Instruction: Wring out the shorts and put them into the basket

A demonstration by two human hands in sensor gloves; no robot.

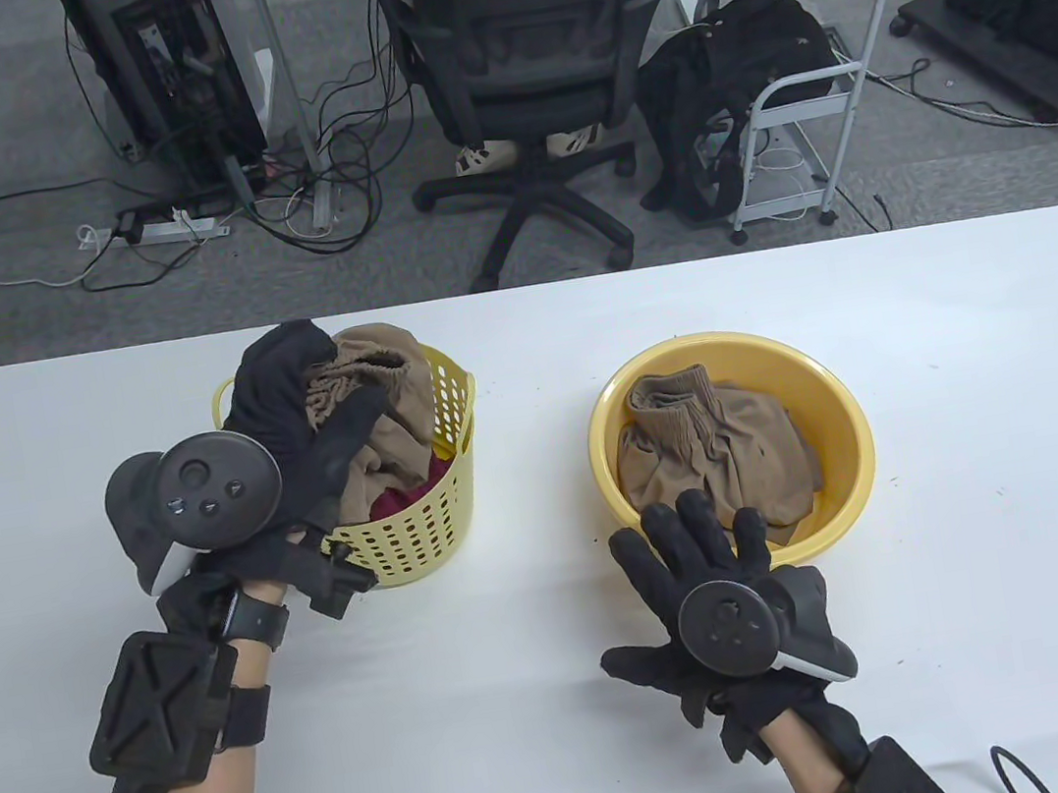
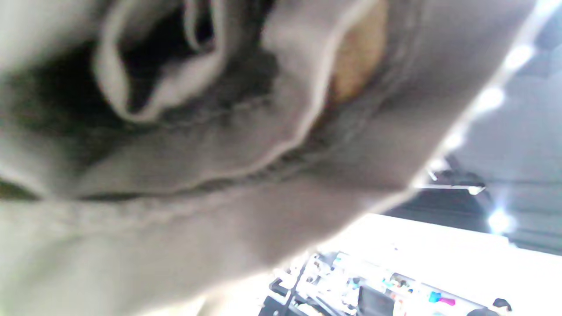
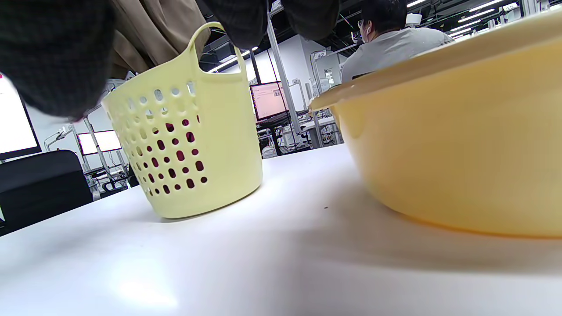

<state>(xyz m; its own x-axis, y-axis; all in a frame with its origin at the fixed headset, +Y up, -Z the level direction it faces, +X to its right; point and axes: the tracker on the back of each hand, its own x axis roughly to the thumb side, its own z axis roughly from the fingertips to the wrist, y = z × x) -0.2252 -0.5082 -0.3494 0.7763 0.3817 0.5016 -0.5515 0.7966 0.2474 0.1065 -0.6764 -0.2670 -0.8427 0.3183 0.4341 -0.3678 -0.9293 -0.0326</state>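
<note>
A yellow perforated basket (image 1: 428,521) stands left of centre, holding brown shorts (image 1: 392,407) over a dark red cloth (image 1: 401,500). My left hand (image 1: 311,399) lies on top of the basket, fingers and thumb curled round those shorts. The left wrist view is filled by blurred cloth (image 2: 219,175). A yellow basin (image 1: 837,430) to the right holds another pair of brown shorts (image 1: 717,458). My right hand (image 1: 693,531) is flat and spread at the basin's near rim, fingertips reaching over it. The right wrist view shows the basket (image 3: 197,153) and the basin (image 3: 461,153) side by side.
The white table (image 1: 556,710) stretches bare in front of both containers. Beyond its far edge stand an office chair (image 1: 530,68), a white cart (image 1: 804,107) and cables on the floor. A person (image 3: 395,39) sits in the background of the right wrist view.
</note>
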